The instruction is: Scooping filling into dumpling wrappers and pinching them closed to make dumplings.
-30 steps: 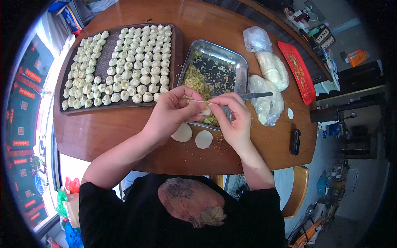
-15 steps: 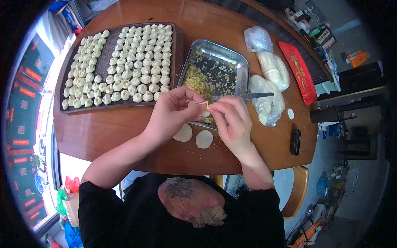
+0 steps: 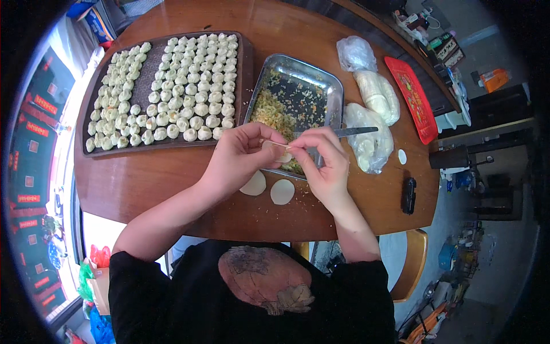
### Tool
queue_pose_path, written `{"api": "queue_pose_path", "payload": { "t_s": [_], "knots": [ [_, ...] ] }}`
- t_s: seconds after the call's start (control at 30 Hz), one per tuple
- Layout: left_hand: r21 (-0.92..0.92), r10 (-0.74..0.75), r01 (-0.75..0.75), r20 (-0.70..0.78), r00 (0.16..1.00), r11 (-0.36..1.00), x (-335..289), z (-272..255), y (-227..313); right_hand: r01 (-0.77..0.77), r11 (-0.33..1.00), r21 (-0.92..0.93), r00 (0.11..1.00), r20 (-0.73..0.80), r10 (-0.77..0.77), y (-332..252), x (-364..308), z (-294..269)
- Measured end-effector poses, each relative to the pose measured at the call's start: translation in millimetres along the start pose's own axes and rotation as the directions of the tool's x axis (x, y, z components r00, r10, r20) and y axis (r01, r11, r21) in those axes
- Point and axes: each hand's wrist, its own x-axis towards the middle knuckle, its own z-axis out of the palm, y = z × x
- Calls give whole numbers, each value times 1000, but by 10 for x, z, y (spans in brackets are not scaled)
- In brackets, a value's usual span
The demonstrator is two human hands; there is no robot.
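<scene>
Over the near end of the metal tray, my left hand (image 3: pixel 236 150) cradles a small dumpling (image 3: pixel 277 151) in its wrapper, thumb and fingers closed round it. The fingertips of my right hand (image 3: pixel 324 163) pinch the wrapper's right edge. Loose chopped filling (image 3: pixel 274 113) is heaped along the left of the metal tray (image 3: pixel 338 94). Two round wrappers lie on the table below my hands, a left one (image 3: pixel 254 184) and a right one (image 3: pixel 282 192). A flat grey utensil (image 3: pixel 356 131) sticks out past the tray's right rim; my right hand hides its other part.
A dark baking tray (image 3: pixel 141 86) at the left bears rows of shaped dumplings. Bagged dough (image 3: pixel 368 140), another dough bag (image 3: pixel 378 97), a crumpled clear bag (image 3: pixel 356 54) and a red tray (image 3: pixel 413 100) stand right. A black object (image 3: pixel 409 195) lies near the table's right edge.
My right hand's fingers have shifted slightly along the wrapper, whose edge now looks drawn flatter between both hands. My left hand has barely moved.
</scene>
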Motion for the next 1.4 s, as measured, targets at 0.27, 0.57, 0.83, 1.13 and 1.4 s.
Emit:
{"api": "queue_pose_path", "payload": {
  "t_s": [0.27,0.57,0.83,1.13,1.4],
  "knots": [
    [-50,-42,38,-78,996,998,-1,13,39,7,994,-110,1000,28,-4,-28,-33,34],
    [74,41,-37,-54,998,997,-8,19,17,94,990,-102,995,-36,-98,-34,-32,18],
    [1,42,-42,-40,998,999,-15,21,25,6,1000,-28,999,-53,-7,-36,-17,32],
    [-47,29,-32,-66,997,998,-2,36,52,-9,997,-79,1000,17,10,-42,-28,40],
    [59,81,-76,-73,994,995,-12,32,31,103,990,-98,995,7,-102,-23,-26,43]
  ]
}}
